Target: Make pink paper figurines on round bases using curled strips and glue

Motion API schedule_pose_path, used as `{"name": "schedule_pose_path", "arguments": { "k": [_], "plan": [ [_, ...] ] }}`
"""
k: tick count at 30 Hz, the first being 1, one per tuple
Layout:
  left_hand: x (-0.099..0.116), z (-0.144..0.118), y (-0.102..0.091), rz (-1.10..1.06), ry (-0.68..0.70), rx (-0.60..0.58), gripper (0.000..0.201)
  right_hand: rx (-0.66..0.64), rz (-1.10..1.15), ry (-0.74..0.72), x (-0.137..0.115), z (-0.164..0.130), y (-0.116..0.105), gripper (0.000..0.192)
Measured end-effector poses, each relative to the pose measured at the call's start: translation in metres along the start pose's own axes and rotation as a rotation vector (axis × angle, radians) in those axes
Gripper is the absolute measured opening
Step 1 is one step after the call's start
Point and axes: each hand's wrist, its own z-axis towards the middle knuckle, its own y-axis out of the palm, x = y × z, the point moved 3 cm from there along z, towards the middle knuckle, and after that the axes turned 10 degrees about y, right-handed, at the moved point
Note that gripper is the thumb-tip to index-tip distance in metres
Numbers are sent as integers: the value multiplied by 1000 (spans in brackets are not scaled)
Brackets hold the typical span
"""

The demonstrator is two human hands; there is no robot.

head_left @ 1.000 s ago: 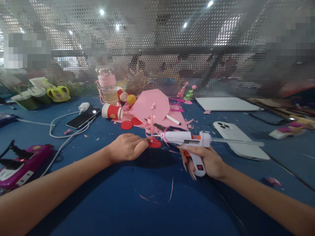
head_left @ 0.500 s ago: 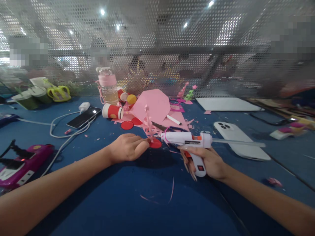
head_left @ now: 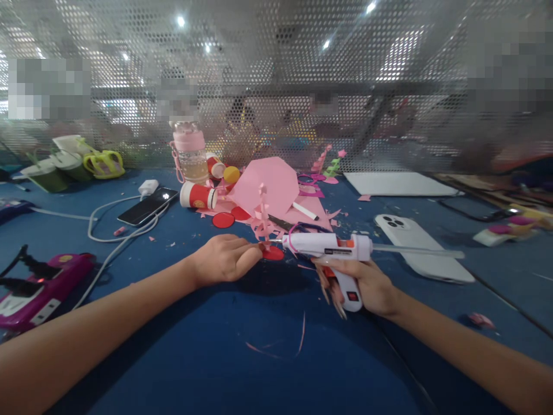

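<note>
My left hand [head_left: 228, 259] is closed, its thumb and fingertips pinching the left edge of a red disc [head_left: 273, 253]. On that disc stands an upright pink paper strip [head_left: 261, 207], folded in small steps. My right hand [head_left: 358, 279] is wrapped round the handle of a white glue gun [head_left: 330, 246], fingers at its orange trigger. The gun's metal nozzle points left and meets the foot of the pink strip, just above the disc. A clear glue stick [head_left: 419, 251] juts from the gun's back end.
Behind the disc lie pink paper sheets [head_left: 270, 181], a white marker [head_left: 306, 211], another red disc [head_left: 223, 220] and a red paper cup [head_left: 197, 196]. A white phone [head_left: 421, 248] is at right. At left are a black phone [head_left: 147, 206], white cables and a purple power strip [head_left: 47, 288].
The top of the pink strip has shifted slightly to the right. Both hands and the glue gun stay practically where they were.
</note>
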Motion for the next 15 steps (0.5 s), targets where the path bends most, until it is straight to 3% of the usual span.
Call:
{"name": "schedule_pose_path", "arguments": {
  "k": [8, 15],
  "plan": [
    [2, 3, -2, 61, 54, 5, 25, 18, -50, -48, -2, -1, 1, 23],
    [1, -2, 3, 19, 0, -39, 24, 3, -84, -80, -5, -2, 4, 23]
  ]
}}
